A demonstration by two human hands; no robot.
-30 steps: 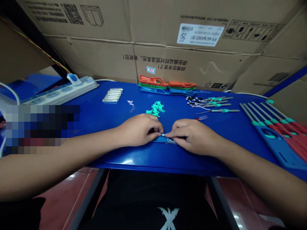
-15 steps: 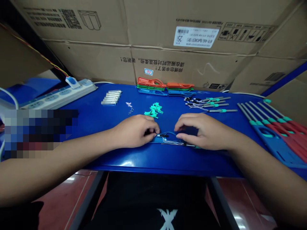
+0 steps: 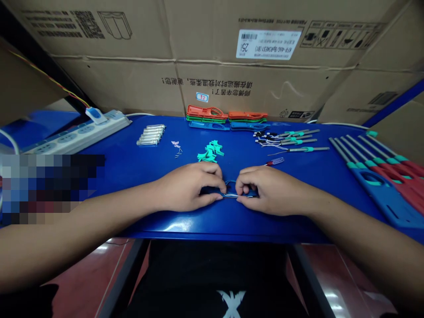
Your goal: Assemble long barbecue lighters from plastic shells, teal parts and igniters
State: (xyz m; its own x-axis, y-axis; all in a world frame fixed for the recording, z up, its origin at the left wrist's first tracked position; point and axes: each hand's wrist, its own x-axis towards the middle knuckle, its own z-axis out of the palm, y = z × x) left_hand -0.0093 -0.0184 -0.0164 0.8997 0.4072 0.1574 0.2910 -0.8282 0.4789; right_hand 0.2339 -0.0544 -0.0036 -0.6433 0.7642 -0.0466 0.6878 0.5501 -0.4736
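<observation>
My left hand (image 3: 190, 187) and my right hand (image 3: 270, 190) rest near the front of the blue table (image 3: 139, 163), fingertips facing each other. Between them lies a blue plastic handle shell (image 3: 231, 189) with thin white wires across it. Both hands have fingers curled and pinched onto this piece, the left on its left end, the right on its right end. Much of the shell is hidden under the fingers.
Behind the hands lie green clips (image 3: 211, 151), small springs (image 3: 177, 147), metal tubes (image 3: 150, 134), stacked orange, green and blue shells (image 3: 228, 119), wired metal rods (image 3: 291, 140) and a small red screwdriver (image 3: 275, 161). Finished long-nosed lighters (image 3: 380, 172) lie right; a power strip (image 3: 76, 132) left; cardboard boxes (image 3: 212, 57) behind.
My right hand slid out to the right, baring the shell and wires, then came back in to pinch the piece. The left hand stayed on its left end.
</observation>
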